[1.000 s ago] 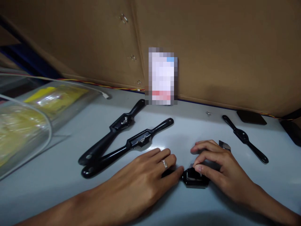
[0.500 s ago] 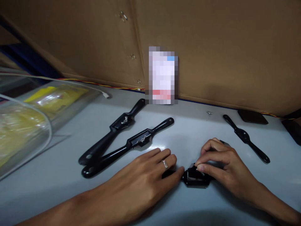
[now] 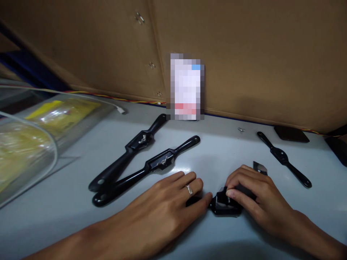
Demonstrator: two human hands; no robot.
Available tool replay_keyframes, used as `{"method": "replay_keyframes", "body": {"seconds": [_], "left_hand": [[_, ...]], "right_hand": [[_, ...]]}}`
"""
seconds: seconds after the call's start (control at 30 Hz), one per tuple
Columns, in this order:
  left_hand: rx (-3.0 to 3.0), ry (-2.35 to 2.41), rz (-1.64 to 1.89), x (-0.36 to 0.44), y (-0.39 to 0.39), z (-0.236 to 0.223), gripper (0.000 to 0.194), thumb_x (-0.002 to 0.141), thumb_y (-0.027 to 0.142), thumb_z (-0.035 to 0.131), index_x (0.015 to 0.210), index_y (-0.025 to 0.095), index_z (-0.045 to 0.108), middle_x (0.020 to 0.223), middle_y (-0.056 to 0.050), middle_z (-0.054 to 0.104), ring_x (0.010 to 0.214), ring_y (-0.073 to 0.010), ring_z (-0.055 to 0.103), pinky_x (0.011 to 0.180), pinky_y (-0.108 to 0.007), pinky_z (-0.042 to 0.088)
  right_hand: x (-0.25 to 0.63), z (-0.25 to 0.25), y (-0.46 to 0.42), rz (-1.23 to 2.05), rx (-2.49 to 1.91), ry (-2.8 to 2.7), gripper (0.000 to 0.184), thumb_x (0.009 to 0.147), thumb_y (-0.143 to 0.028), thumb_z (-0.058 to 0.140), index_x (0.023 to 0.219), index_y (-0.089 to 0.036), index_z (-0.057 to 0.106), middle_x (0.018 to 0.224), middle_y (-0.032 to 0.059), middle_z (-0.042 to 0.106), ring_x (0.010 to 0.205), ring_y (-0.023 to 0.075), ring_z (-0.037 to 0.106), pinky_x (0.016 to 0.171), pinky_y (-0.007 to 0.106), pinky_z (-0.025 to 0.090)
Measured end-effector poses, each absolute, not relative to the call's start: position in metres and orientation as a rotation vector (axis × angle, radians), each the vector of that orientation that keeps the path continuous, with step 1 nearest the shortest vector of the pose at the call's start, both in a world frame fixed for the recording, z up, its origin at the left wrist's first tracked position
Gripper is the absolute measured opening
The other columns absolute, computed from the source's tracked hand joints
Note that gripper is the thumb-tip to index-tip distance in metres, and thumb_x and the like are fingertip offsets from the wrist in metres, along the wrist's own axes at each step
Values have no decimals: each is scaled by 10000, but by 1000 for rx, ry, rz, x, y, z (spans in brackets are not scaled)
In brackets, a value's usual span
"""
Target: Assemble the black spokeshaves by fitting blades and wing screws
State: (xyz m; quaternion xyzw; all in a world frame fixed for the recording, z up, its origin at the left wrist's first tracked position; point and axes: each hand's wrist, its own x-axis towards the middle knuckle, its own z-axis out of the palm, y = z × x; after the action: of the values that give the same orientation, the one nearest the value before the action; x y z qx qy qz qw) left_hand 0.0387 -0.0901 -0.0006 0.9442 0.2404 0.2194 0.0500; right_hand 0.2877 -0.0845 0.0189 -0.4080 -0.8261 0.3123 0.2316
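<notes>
A black spokeshave [image 3: 223, 206] lies on the pale table near the front, most of it hidden under my two hands. My left hand [image 3: 168, 206], a ring on one finger, rests flat over its left handle with fingers stretched out. My right hand [image 3: 252, 195] covers the right handle, and its thumb and fingertips pinch at a small part on top of the tool's middle. A small metal blade [image 3: 259, 167] lies on the table just behind my right hand.
Two more black spokeshaves [image 3: 130, 148] [image 3: 148, 168] lie crossed at centre left, a smaller one [image 3: 283, 159] at right. A tiny screw [image 3: 240, 129], a dark flat pad [image 3: 291, 134], a white cable end [image 3: 121, 109], a clear plastic cover [image 3: 32, 141] over yellow packets, and a cardboard wall [image 3: 244, 54] behind.
My right hand's fingers have shifted over the tool's middle, first curling up, then settling lower, which bares the blade behind them. My left hand has stayed put.
</notes>
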Motion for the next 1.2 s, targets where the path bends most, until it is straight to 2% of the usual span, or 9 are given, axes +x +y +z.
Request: {"method": "replay_keyframes", "body": {"seconds": [0.17, 0.33, 0.53, 0.63, 0.83, 1.03, 1.2], "left_hand": [[2900, 731, 689, 39, -91, 0, 289, 1032, 72, 379, 1141, 116, 643, 870, -63, 609, 756, -206, 546, 627, -326, 471], [2905, 733, 687, 38, -90, -1, 278, 1033, 72, 386, 1148, 115, 635, 881, -64, 615, 770, -208, 556, 642, -326, 480], [2910, 728, 701, 39, -91, -1, 274, 1031, 69, 391, 1140, 111, 639, 886, -64, 615, 775, -210, 557, 636, -326, 474], [2903, 720, 708, 40, -91, -2, 293, 1037, 71, 369, 1144, 109, 639, 884, -64, 614, 766, -210, 555, 632, -330, 476], [2902, 723, 697, 40, -91, -4, 263, 958, 28, 472, 1147, 112, 636, 907, -65, 625, 783, -212, 564, 660, -334, 475], [2903, 717, 696, 39, -90, -4, 212, 993, 65, 488, 1132, 115, 640, 880, -55, 615, 770, -205, 553, 644, -322, 461], [2905, 726, 682, 39, -89, -4, 260, 960, 37, 489, 1167, 109, 630, 905, -63, 622, 779, -214, 566, 648, -336, 478]], "right_hand": [[286, 18, -86, 869, -1038, -2303, 185, 1023, -192, 535, 853, -215, 603, 832, 20, 662, 799, 178, 593, 732, 330, 475], [285, 19, -87, 832, -979, -2322, 150, 1022, -170, 554, 892, -202, 624, 960, 45, 648, 918, 185, 585, 803, 333, 481], [284, 20, -87, 776, -1045, -2321, 193, 1018, -171, 557, 835, -205, 609, 767, 0, 606, 760, 165, 551, 699, 315, 436], [281, 21, -88, 808, -1053, -2304, 202, 1013, -162, 541, 828, -207, 611, 761, 2, 617, 750, 161, 556, 675, 305, 430], [276, 22, -89, 779, -1063, -2264, 206, 1005, -148, 524, 828, -209, 610, 762, 3, 626, 750, 159, 568, 674, 298, 434], [283, 25, -89, 819, -1084, -2354, 205, 1002, -155, 515, 841, -211, 630, 771, 10, 634, 737, 160, 573, 673, 303, 432], [283, 25, -90, 830, -1096, -2354, 210, 1006, -157, 495, 836, -206, 608, 769, 15, 628, 736, 159, 572, 664, 298, 433]]}}
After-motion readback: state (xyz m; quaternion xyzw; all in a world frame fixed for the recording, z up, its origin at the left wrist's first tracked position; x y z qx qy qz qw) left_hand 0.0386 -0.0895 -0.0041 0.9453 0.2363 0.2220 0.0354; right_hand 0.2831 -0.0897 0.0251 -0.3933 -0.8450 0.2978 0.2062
